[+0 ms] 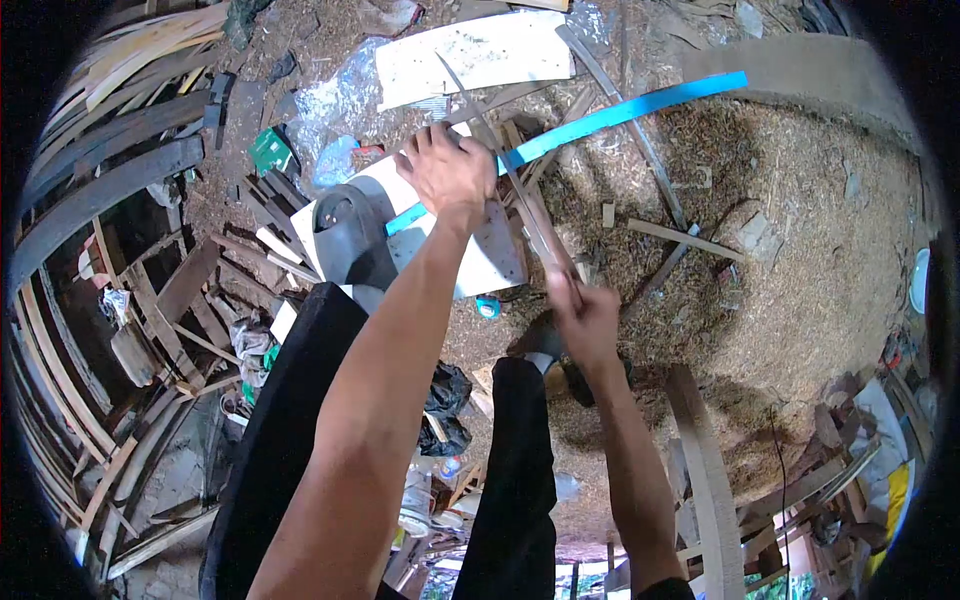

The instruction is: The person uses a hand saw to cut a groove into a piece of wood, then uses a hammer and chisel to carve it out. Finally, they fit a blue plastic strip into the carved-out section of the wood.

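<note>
A long blue strip (640,107) lies slanted across a white board (490,262), its right part reaching out past the board. My left hand (447,172) is closed over the strip and presses it down; part of the strip is hidden under the palm. Just right of those fingers, a hand saw (532,212) crosses the strip, its thin blade pointing up and left. My right hand (588,318) is wrapped round the saw's handle and is slightly blurred. On the board's left side rests my dark grey shoe (345,235).
A small turquoise tape measure (488,306) lies below the board. Stacked timber (110,165) fills the left side. Sawdust (800,270) covers the ground to the right, with loose sticks (685,240) on it. A white sheet (480,55) lies at the top.
</note>
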